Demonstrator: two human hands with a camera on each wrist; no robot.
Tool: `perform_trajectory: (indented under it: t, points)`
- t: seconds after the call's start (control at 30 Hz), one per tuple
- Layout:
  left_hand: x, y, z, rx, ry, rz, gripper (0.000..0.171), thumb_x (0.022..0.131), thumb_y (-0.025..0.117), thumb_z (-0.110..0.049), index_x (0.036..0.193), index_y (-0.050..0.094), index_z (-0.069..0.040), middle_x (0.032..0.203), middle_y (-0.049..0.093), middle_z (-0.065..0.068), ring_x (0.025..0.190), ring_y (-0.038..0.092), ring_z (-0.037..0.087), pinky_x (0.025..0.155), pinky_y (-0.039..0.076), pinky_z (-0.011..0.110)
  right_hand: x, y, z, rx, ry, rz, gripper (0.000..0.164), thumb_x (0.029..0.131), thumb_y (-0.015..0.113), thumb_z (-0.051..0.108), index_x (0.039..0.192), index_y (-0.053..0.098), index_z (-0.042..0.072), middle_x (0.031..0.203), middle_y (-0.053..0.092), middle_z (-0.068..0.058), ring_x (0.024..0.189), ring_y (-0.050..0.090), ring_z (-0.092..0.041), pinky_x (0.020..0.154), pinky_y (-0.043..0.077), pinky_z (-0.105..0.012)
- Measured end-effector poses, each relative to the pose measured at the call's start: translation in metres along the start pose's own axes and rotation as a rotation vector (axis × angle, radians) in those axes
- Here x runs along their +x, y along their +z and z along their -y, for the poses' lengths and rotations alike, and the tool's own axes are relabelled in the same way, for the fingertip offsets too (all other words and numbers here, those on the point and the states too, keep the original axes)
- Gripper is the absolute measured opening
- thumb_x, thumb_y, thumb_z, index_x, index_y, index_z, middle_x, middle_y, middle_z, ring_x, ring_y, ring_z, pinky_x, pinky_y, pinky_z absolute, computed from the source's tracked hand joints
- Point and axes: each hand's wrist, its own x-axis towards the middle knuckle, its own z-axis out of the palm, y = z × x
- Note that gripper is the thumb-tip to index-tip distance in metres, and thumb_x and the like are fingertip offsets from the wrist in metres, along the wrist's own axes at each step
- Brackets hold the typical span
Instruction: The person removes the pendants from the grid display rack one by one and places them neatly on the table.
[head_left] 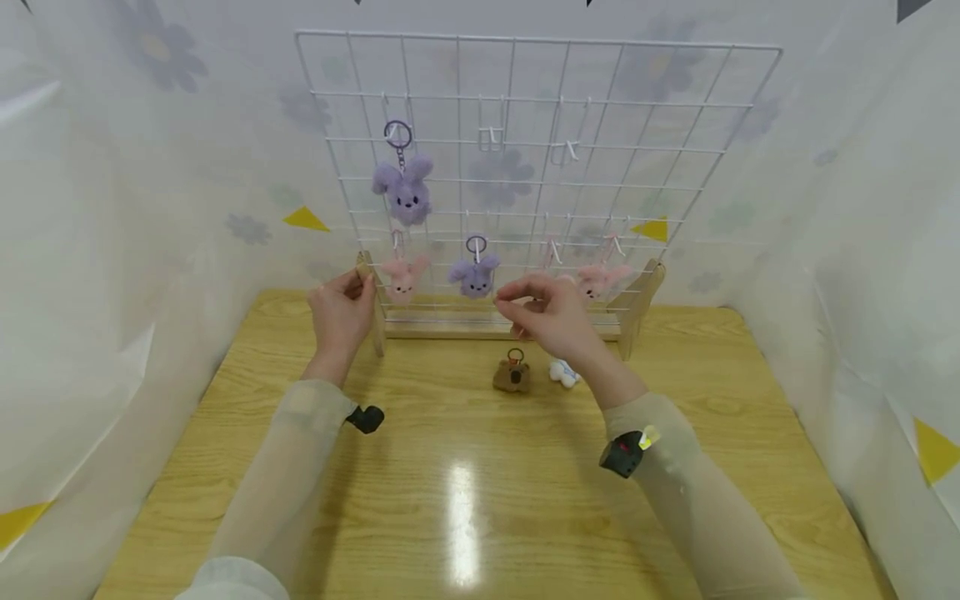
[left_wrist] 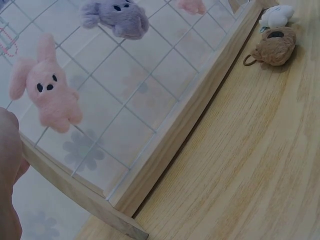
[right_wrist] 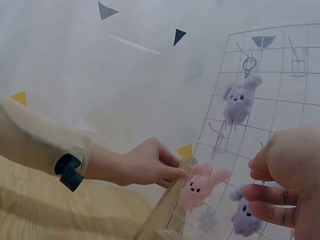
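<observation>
My left hand (head_left: 341, 312) grips the top of the wooden upright (left_wrist: 75, 185) at the left end of a white wire grid rack (head_left: 525, 181). My right hand (head_left: 551, 312) is in front of the lower grid, fingers bent and thumb close to the index finger; I see nothing held between them. Just left of its fingertips hangs a purple bunny keychain (head_left: 475, 277), its ring on a hook. A pink bunny keychain (left_wrist: 52, 92) hangs beside my left hand. Another pink bunny (head_left: 600, 282) hangs at lower right, and one more behind my right hand is mostly hidden.
A larger purple bunny keychain (head_left: 407, 193) hangs at upper left. Bare hooks (head_left: 491, 133) stick out along the upper row. On the table (head_left: 405, 467), a brown plush keychain (head_left: 512, 377) and a white plush (head_left: 564, 372) lie before the rack. Pale curtains surround the table.
</observation>
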Motion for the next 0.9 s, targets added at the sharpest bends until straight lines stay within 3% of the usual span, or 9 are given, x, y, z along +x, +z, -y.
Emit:
perform_trajectory:
  t: [0.27,0.6,0.9]
  points:
    - [0.0,0.001,-0.001,0.004,0.004,-0.002,0.022,0.103,0.071,-0.015,0.107,0.081,0.004,0.095,0.078,0.02,0.08,0.077,0.028,0.072,0.065,0.038,0.007,0.005,0.024,-0.009,-0.03,0.003,0.017,0.101,0.075,0.01,0.114,0.074,-0.001,0.111,0.075,-0.015,0.066,0.068,-0.022,0.061,0.062,-0.032]
    - [0.0,0.0,-0.001,0.014,-0.023,-0.004,0.023,0.103,0.07,-0.016,0.109,0.08,0.004,0.096,0.078,0.021,0.083,0.077,0.031,0.074,0.066,0.04,0.023,0.008,0.05,-0.045,-0.053,0.021,0.021,0.101,0.075,0.014,0.116,0.076,-0.001,0.116,0.075,-0.013,0.07,0.069,-0.035,0.061,0.061,-0.033]
    - [0.0,0.001,0.001,0.016,-0.004,-0.007,0.024,0.103,0.07,-0.017,0.108,0.08,0.005,0.095,0.078,0.021,0.081,0.077,0.03,0.074,0.066,0.041,0.037,0.013,0.07,-0.044,-0.095,0.031,0.017,0.101,0.075,0.012,0.114,0.075,0.001,0.117,0.074,-0.012,0.067,0.068,-0.028,0.058,0.06,-0.034]
